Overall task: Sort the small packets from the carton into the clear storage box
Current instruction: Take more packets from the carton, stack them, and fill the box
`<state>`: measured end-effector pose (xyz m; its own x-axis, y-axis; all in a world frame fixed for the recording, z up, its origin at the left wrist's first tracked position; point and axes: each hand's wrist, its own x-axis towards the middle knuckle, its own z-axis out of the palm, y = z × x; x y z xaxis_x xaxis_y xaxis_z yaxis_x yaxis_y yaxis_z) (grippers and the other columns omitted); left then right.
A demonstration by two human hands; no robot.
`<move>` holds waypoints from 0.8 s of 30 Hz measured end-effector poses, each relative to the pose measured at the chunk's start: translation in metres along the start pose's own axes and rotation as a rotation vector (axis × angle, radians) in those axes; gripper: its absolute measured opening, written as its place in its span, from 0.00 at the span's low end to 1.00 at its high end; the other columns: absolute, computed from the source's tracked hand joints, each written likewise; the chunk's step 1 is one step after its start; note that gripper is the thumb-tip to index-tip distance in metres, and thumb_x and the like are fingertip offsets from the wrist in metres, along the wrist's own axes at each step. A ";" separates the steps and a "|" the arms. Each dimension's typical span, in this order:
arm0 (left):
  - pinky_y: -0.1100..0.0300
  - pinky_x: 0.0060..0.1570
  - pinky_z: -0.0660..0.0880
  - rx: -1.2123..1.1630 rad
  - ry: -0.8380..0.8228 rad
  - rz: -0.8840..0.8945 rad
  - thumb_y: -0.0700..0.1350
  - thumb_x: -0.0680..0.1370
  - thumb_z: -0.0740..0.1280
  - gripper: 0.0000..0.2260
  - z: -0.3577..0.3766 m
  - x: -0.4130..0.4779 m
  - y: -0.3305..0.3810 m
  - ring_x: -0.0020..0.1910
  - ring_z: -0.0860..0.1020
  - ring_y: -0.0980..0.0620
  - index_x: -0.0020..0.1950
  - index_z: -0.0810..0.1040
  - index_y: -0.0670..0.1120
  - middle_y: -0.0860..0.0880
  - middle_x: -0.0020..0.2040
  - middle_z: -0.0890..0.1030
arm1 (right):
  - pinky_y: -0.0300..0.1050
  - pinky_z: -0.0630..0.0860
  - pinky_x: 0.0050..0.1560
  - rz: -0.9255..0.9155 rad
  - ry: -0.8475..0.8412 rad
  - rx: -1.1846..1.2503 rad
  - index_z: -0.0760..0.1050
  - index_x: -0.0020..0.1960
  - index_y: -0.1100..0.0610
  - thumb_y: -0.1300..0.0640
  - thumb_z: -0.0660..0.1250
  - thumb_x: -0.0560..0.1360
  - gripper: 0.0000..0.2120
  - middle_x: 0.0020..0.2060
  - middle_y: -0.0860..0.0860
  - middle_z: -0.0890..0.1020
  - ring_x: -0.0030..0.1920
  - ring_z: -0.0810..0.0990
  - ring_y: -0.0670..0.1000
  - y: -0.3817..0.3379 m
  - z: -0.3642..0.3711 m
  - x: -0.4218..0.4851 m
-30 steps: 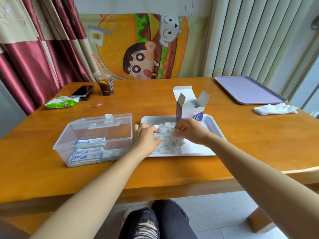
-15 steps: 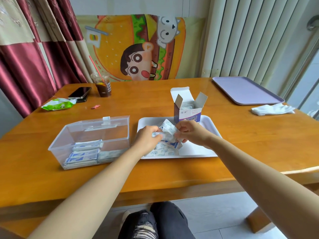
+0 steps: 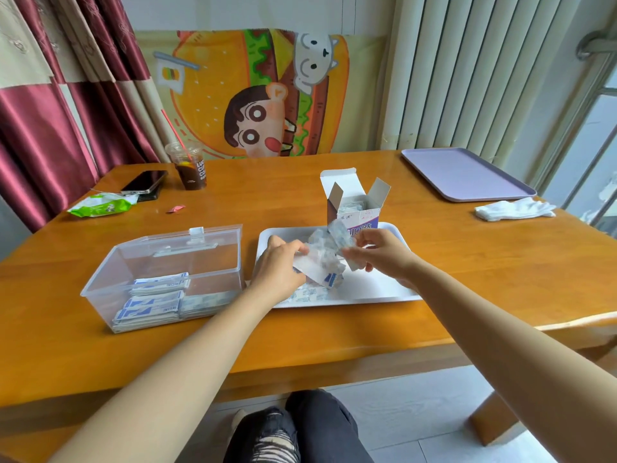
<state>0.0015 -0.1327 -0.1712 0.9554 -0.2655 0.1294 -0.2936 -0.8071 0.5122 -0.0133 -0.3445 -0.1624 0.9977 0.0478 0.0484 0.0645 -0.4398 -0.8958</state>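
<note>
Head view: flat, crinkled packets [image 3: 322, 259] are pinched by left hand [image 3: 278, 267] and right hand [image 3: 380, 253] over smooth white tray [image 3: 384, 292]; uppermost one's long axis runs 11–5 o'clock.

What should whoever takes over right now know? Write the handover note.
Left hand: grips a bunch of packets above the white tray.
Right hand: pinches the same bunch at its right side.
Carton: open, upright at the tray's far side, packets inside.
Clear box: lid open, left of the tray.
Done: stacks of packets lie in the box's near part.
Left: the bunch in the hands, the loose packets on the tray, and those in the carton.
</note>
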 end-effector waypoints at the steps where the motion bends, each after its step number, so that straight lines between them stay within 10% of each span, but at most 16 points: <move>1: 0.55 0.49 0.74 0.015 0.012 0.004 0.41 0.72 0.69 0.16 0.001 0.000 0.000 0.48 0.74 0.49 0.59 0.76 0.52 0.51 0.53 0.66 | 0.39 0.69 0.30 0.010 0.011 0.043 0.72 0.38 0.58 0.57 0.71 0.74 0.10 0.32 0.51 0.78 0.31 0.73 0.48 0.003 -0.001 -0.002; 7: 0.60 0.51 0.64 0.026 0.151 0.074 0.47 0.75 0.70 0.07 -0.002 0.002 -0.001 0.55 0.67 0.51 0.52 0.81 0.50 0.51 0.51 0.71 | 0.37 0.68 0.31 0.027 -0.016 0.196 0.74 0.44 0.61 0.59 0.71 0.74 0.07 0.36 0.52 0.79 0.34 0.74 0.45 0.004 -0.002 -0.006; 13: 0.57 0.33 0.64 -0.274 0.233 -0.026 0.44 0.78 0.66 0.10 -0.011 0.007 0.001 0.33 0.71 0.47 0.38 0.80 0.44 0.48 0.32 0.76 | 0.40 0.72 0.37 0.049 0.010 0.375 0.73 0.57 0.67 0.59 0.69 0.75 0.14 0.47 0.59 0.83 0.44 0.80 0.51 -0.004 -0.002 -0.004; 24: 0.59 0.39 0.82 -0.983 -0.037 -0.235 0.36 0.79 0.65 0.05 0.001 -0.003 0.032 0.41 0.82 0.50 0.53 0.78 0.40 0.45 0.47 0.82 | 0.42 0.77 0.46 0.143 -0.199 0.447 0.75 0.56 0.63 0.61 0.67 0.76 0.11 0.48 0.56 0.83 0.46 0.81 0.52 -0.015 0.005 -0.012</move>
<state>-0.0106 -0.1586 -0.1557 0.9792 -0.1851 -0.0828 0.0741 -0.0537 0.9958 -0.0266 -0.3341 -0.1519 0.9696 0.2043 -0.1346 -0.1312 -0.0299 -0.9909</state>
